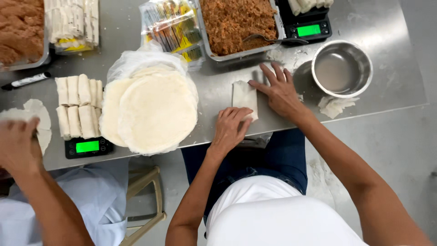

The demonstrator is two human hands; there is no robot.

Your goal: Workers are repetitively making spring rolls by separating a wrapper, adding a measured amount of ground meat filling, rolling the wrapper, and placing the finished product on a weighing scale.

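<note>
Wrapper roll (244, 96), pale and rectangular, lies on the steel table (218, 86) directly ahead of me, between my two hands. At far left, a co-worker's hand (17, 145) rests on a flat wrapper (38, 116) beside a black marker (27, 80). Next comes a scale (87, 146) loaded with finished rolls (77, 105), then a stack of round wrappers (154, 109) on clear plastic. My left hand (230, 128) is palm down, wrist at the table edge, fingers curled over the near end of the wrapper roll (pressing, not lifting). My right hand (278, 91) is palm down with fingers spread flat, thumb tip touching the roll's far right corner; it grasps nothing. Beyond it sits a tray of brown filling (236, 23) with a spoon (273, 39). A second scale (308, 27) and a steel bowl (342, 68) stand at right.
</note>
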